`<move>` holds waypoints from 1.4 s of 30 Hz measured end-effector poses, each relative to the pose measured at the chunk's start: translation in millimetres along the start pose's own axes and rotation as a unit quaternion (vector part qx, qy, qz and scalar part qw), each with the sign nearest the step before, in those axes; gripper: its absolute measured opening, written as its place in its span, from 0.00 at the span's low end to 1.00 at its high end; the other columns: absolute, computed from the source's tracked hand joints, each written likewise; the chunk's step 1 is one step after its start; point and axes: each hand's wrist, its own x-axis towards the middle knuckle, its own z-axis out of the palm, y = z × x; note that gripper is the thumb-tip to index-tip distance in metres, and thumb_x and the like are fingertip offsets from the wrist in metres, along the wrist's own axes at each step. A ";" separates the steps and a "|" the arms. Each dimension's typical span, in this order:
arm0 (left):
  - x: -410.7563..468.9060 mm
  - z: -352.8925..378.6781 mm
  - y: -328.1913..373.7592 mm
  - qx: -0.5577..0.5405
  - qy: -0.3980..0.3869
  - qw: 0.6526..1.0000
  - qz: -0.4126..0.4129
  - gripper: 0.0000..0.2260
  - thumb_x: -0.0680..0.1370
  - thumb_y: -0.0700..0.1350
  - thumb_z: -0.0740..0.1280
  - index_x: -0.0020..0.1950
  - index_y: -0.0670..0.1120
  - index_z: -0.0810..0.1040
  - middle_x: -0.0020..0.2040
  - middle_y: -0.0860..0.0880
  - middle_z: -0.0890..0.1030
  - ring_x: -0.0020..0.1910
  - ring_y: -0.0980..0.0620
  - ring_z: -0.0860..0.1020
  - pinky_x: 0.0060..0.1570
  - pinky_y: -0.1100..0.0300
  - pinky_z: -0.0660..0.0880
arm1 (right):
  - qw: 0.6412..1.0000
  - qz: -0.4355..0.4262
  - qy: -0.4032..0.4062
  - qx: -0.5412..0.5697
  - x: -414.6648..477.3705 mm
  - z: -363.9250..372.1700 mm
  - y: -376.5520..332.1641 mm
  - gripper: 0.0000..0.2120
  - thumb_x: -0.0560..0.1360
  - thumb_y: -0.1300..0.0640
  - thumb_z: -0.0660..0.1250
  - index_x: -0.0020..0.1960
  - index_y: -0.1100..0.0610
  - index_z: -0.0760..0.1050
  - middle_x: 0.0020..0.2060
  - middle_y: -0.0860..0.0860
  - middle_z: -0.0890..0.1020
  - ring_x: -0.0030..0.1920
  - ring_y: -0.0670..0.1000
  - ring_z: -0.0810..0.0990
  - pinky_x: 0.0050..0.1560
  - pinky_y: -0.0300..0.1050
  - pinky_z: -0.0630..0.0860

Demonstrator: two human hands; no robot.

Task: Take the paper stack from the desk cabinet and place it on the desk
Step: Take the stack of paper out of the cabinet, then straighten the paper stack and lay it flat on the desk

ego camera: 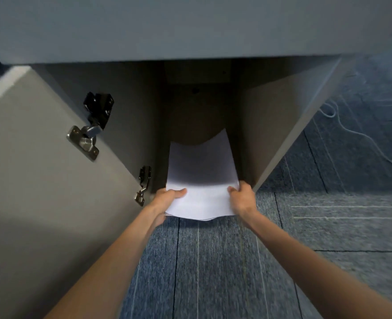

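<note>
A white paper stack (202, 178) lies half inside the open desk cabinet (199, 107), with its near end sticking out over the carpet. The far end curls upward in the dark interior. My left hand (167, 199) grips the stack's near left corner, thumb on top. My right hand (242, 199) grips the near right corner the same way. The grey desk top (190, 26) spans the upper part of the view above the cabinet.
The cabinet door (40, 169) stands swung open on the left, with metal hinges (91, 134) on its inner face. The cabinet's right side panel (282, 125) slants down beside the stack. Blue-grey carpet (213, 272) covers the floor; a thin white cable (351, 130) trails at right.
</note>
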 end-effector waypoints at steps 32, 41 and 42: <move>-570.4 -15.9 211.5 -0.062 -0.126 0.983 -0.122 0.20 0.79 0.42 0.64 0.70 0.39 0.70 0.68 0.41 0.76 0.58 0.44 0.78 0.55 0.53 0.77 | 0.986 0.150 -0.042 0.065 -475.3 -261.2 -292.9 0.11 0.80 0.61 0.54 0.59 0.63 0.70 0.32 0.59 0.80 0.14 0.49 0.74 0.14 0.37 0.67; -655.1 -8.0 244.7 -0.035 -0.177 0.982 -0.060 0.21 0.80 0.43 0.63 0.71 0.38 0.69 0.68 0.41 0.75 0.64 0.42 0.76 0.64 0.50 0.72 | 0.987 0.093 0.047 0.121 -567.8 -300.4 -322.2 0.12 0.78 0.59 0.55 0.58 0.60 0.71 0.39 0.59 0.80 0.16 0.52 0.75 0.16 0.41 0.70; -662.9 -7.7 248.6 -0.032 -0.181 0.982 -0.050 0.20 0.80 0.43 0.63 0.71 0.39 0.69 0.68 0.42 0.76 0.65 0.42 0.76 0.65 0.49 0.72 | 0.987 0.081 0.055 0.125 -574.9 -302.7 -325.7 0.12 0.78 0.59 0.55 0.58 0.60 0.71 0.40 0.58 0.80 0.18 0.53 0.75 0.17 0.42 0.70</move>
